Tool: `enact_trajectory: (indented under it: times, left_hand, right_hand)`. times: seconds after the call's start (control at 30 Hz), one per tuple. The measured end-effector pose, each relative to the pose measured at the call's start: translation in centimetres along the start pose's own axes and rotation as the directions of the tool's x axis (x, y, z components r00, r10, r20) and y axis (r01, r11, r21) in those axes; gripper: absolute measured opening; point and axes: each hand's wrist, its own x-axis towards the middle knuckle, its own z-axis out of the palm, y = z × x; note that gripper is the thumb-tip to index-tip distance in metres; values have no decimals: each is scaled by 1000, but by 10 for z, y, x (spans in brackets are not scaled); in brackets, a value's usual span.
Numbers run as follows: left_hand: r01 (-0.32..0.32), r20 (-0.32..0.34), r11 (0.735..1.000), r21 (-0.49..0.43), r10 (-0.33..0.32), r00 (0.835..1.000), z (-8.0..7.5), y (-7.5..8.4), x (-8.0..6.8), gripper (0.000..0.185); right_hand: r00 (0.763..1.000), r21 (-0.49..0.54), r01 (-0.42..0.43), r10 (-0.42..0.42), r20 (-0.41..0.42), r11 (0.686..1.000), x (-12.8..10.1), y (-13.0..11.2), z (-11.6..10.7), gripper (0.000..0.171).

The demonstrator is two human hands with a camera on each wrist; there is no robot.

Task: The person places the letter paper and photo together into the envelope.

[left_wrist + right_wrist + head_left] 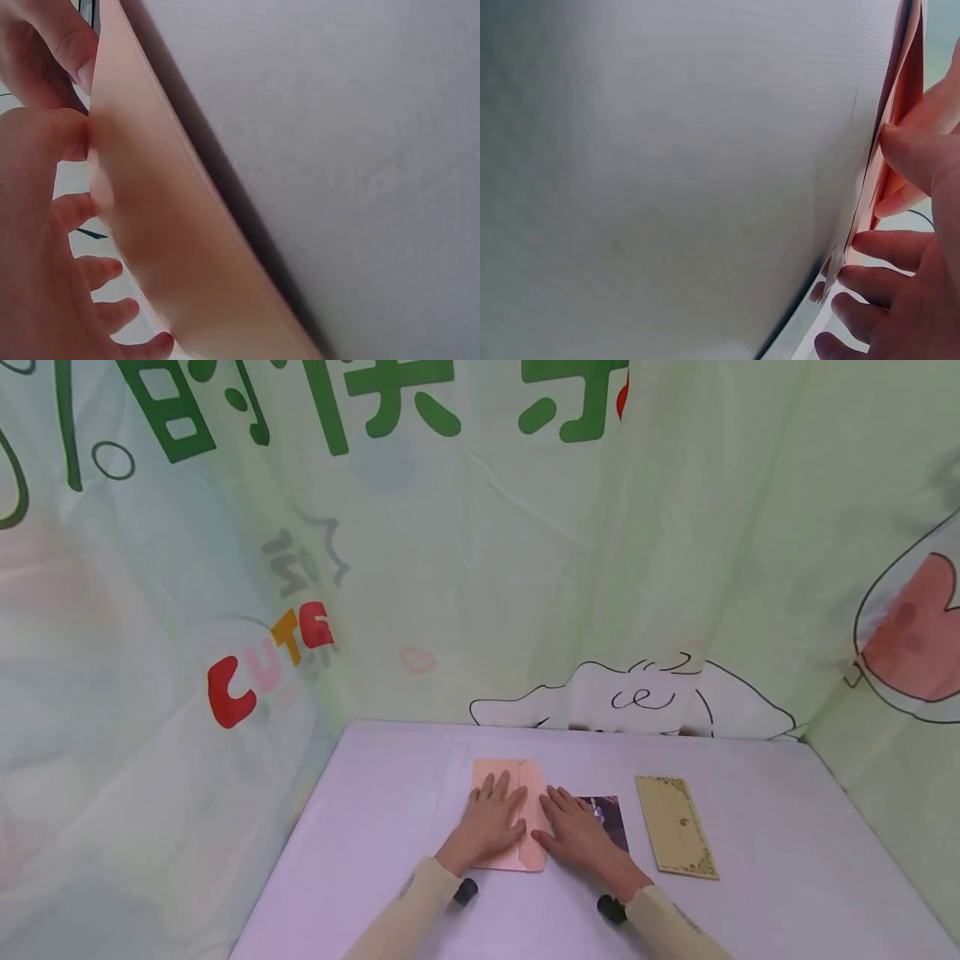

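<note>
Both hands are flat on the pink envelope (517, 814) mid-surface (375, 827), so each grip is released, just pressing. Left hand (491, 822) covers its middle, right hand (581, 835) sits at its 3 o'clock edge, over a dark photo (611, 818). A gold card (675, 837) lies further toward 3 o'clock.

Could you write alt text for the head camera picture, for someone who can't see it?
Two hands press flat on a pink envelope on a pale table: the left hand on its middle, the right hand at its right edge, partly over a dark photo. A tan card lies further right, and a green cartoon-printed cloth hangs behind.
</note>
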Motion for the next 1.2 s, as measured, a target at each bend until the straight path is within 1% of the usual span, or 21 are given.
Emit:
enact_trajectory:
  times: [0.13,0.33,0.43,0.53,0.67,0.8,0.9,0.97,1.2]
  left_hand:
    - [7,6,1000,-11,-7,1000,-3,-1,-1,59]
    - [9,-5,998,-58,-9,1000,-8,-3,-3,56]
    - [6,18,998,-59,-5,1000,-11,-5,-3,55]
    - [-17,51,998,-53,20,998,-15,-9,-2,60]
    - [-78,112,996,-40,82,990,-20,-20,3,77]
    - [-135,192,989,-51,143,971,-30,-31,5,91]
    - [-158,230,986,-50,166,959,-36,-34,5,98]
    - [-173,238,984,-33,176,955,-37,-35,6,101]
    - [-197,226,980,15,189,956,-36,-33,7,104]
  right_hand:
    - [1000,2,-4,4,7,1000,1,1,1,72]
    - [1000,-9,0,1,8,1000,2,1,-1,72]
    - [1000,-14,4,-3,7,1000,2,0,-3,72]
    - [1000,-12,7,-7,4,1000,2,0,-4,72]
    - [1000,-4,3,-3,3,1000,2,0,-4,72]
    - [1000,2,-11,11,17,1000,1,0,-4,72]
    - [1000,9,-10,10,15,1000,0,0,-5,72]
    - [1000,12,-2,2,9,1000,0,0,-6,72]
    - [1000,31,21,-21,-7,999,-1,1,-5,70]
